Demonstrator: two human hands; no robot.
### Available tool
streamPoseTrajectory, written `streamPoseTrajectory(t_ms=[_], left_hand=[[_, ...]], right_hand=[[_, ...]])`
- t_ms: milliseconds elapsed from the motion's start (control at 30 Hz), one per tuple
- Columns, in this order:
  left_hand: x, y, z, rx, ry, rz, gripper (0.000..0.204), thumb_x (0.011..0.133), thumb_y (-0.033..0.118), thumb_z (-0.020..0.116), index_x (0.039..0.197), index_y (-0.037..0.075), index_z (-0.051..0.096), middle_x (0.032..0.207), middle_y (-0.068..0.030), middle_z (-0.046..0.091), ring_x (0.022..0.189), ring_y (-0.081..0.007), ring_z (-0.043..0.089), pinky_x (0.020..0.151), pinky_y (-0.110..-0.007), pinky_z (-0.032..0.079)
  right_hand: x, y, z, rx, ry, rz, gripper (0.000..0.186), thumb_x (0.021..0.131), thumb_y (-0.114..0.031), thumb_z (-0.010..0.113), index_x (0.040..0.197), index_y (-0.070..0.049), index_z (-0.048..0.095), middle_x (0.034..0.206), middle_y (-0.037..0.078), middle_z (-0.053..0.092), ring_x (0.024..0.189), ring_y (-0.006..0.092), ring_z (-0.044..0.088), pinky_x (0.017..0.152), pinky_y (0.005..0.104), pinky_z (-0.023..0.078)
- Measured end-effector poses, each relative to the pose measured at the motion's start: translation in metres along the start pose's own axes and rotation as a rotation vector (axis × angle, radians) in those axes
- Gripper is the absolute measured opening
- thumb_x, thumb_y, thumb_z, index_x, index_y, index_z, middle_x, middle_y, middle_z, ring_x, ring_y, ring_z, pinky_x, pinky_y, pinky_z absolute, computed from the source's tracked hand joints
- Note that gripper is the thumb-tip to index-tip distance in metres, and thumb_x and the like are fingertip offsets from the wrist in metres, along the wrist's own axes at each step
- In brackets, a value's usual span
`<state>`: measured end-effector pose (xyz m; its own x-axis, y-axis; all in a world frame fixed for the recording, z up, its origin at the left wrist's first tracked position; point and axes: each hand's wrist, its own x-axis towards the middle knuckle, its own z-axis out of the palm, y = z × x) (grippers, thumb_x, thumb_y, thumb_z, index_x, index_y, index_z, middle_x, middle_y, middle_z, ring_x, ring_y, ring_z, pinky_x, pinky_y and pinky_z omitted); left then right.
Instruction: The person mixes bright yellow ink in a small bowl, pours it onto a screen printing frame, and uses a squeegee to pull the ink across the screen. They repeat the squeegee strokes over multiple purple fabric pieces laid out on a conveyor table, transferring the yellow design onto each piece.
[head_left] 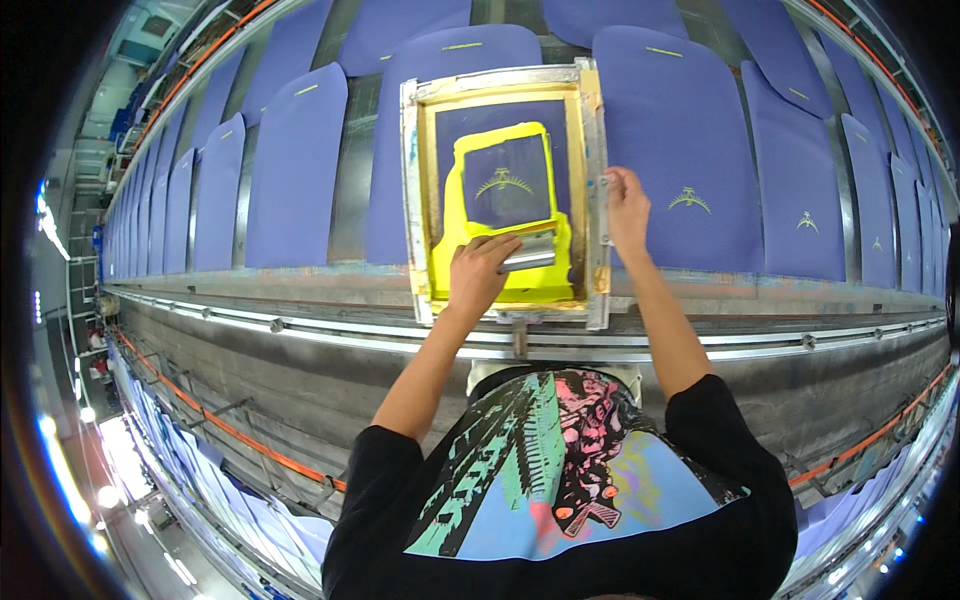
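Note:
A screen-printing frame lies over a purple cut piece on the long table, its mesh spread with bright yellow ink around a darker square with a small arched design. My left hand is closed on a metal-handled squeegee resting in the ink on the lower half of the screen. My right hand grips the frame's right side, fingers curled at its outer edge.
Rows of purple pieces cover the table, those to the right bearing small yellow prints. A metal rail runs along the near edge. Behind me are orange bars and another row of purple pieces.

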<state>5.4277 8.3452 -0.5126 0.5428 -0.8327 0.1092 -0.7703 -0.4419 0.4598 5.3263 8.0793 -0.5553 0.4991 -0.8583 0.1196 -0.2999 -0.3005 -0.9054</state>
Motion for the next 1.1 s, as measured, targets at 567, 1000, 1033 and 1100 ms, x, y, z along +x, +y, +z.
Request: streamPoseTrajectory(t_ms=[567, 1000, 1033, 1100], left_hand=[[-0.043, -0.007, -0.006, 0.116, -0.085, 0.107, 0.056, 0.07, -0.001, 0.075, 0.122, 0.021, 0.078, 0.129, 0.0053, 0.074, 0.117, -0.025, 0.068, 0.092, -0.042, 0.052], [0.194, -0.076, -0.005, 0.177, -0.061, -0.031, 0.038, 0.077, 0.011, 0.073, 0.111, 0.027, 0.081, 0.089, -0.0059, 0.076, 0.08, -0.0303, 0.072, 0.072, -0.047, 0.058], [0.179, -0.068, 0.001, 0.194, -0.04, 0.008, 0.036, 0.08, 0.009, 0.07, 0.108, 0.027, 0.081, 0.093, -0.0043, 0.078, 0.082, -0.0294, 0.073, 0.073, -0.046, 0.059], [0.139, -0.054, 0.007, 0.201, -0.02, 0.042, 0.035, 0.081, 0.005, 0.069, 0.106, 0.026, 0.082, 0.099, -0.0004, 0.079, 0.086, -0.0263, 0.073, 0.074, -0.043, 0.058]], right_hand=[[0.004, 0.021, 0.004, -0.058, 0.008, 0.119, 0.015, 0.106, -0.017, 0.059, 0.11, -0.007, 0.069, 0.096, 0.021, 0.073, 0.085, 0.0437, 0.07, 0.075, 0.0489, 0.053], [0.004, 0.006, 0.003, -0.071, -0.029, 0.198, 0.017, 0.105, -0.018, 0.06, 0.113, -0.006, 0.07, 0.09, 0.02, 0.072, 0.079, 0.0362, 0.072, 0.073, 0.0435, 0.053], [0.003, 0.006, 0.001, -0.059, -0.003, 0.188, 0.017, 0.105, -0.018, 0.06, 0.113, -0.006, 0.07, 0.09, 0.02, 0.072, 0.079, 0.0355, 0.072, 0.073, 0.0429, 0.053], [0.001, 0.008, 0.002, -0.046, 0.021, 0.173, 0.019, 0.106, -0.019, 0.059, 0.113, -0.006, 0.07, 0.087, 0.016, 0.071, 0.075, 0.0283, 0.067, 0.07, 0.0397, 0.051]])
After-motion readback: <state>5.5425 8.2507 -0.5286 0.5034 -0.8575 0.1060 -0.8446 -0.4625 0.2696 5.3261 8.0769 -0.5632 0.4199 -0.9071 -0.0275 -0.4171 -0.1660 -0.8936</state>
